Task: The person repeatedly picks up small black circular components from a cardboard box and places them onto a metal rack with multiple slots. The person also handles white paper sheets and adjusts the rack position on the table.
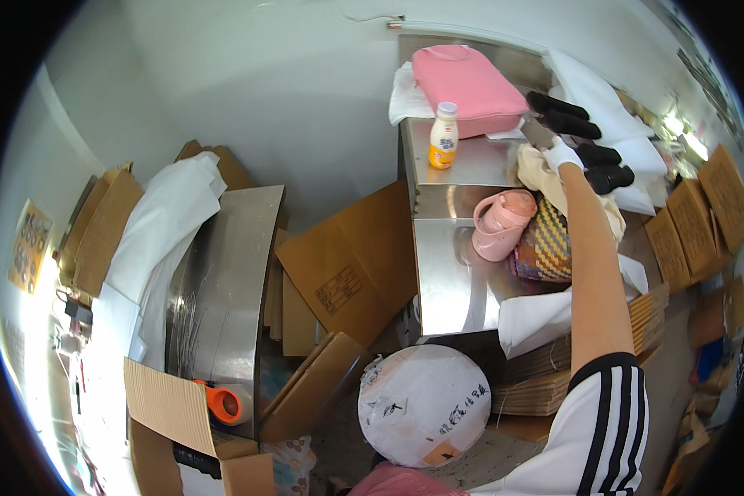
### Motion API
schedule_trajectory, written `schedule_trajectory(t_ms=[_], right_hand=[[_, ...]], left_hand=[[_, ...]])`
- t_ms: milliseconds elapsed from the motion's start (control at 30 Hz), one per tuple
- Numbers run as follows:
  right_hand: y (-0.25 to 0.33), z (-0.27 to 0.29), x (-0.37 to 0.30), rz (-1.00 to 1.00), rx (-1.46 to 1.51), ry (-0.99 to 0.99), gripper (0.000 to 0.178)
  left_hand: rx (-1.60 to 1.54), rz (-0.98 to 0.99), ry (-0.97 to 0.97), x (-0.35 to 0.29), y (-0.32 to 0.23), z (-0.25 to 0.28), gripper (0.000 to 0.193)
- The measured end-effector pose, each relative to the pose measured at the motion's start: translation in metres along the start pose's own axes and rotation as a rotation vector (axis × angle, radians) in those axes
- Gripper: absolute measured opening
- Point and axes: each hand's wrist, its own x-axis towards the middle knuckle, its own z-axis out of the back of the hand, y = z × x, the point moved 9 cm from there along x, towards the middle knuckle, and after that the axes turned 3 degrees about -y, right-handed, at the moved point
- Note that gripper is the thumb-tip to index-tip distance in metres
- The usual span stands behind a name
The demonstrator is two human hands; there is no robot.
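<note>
My right arm stretches far across the metal table, its hand (561, 154) in a white glove. That hand is beside a cream cloth (537, 169) draped over a woven basket (546, 244) with a yellow and dark zigzag pattern. Right next to it lie black rolled bundles (598, 155), with another black pair (566, 116) a little farther back. The fingers are small and partly hidden, so their grip does not show. My left hand is out of view. A pink thermos jug (504, 225) stands against the basket.
A pink case (469, 89) and a white bottle with an orange label (443, 136) stand on the table (450, 285). Below are a round white lid-like top (424, 405) and flattened cardboard (351, 256). An open carton (169, 405) and orange tape dispenser (226, 403) sit lower left.
</note>
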Motion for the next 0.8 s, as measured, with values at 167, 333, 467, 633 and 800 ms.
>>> schedule_trajectory(t_ms=[167,333,467,633,800], right_hand=[[-0.019,0.020,0.012,-0.044,0.077,-0.193,0.046],[-0.056,0.107,0.022,-0.192,0.101,-0.346,0.057],[-0.088,0.220,0.019,-0.022,0.359,-0.454,0.078],[-0.036,0.302,-0.020,0.250,0.355,-0.427,0.074],[0.087,0.381,-0.124,0.552,0.189,-0.485,0.058]], left_hand=[[-0.093,0.067,0.023,0.006,0.031,-0.021,0.043],[-0.190,-0.085,-0.113,0.007,0.055,-0.034,0.039],[-0.311,-0.048,-0.092,0.009,0.068,-0.046,0.039],[-0.292,-0.134,-0.098,0.012,0.058,-0.044,0.044],[-0.281,-0.231,-0.097,0.012,0.039,-0.035,0.045]])
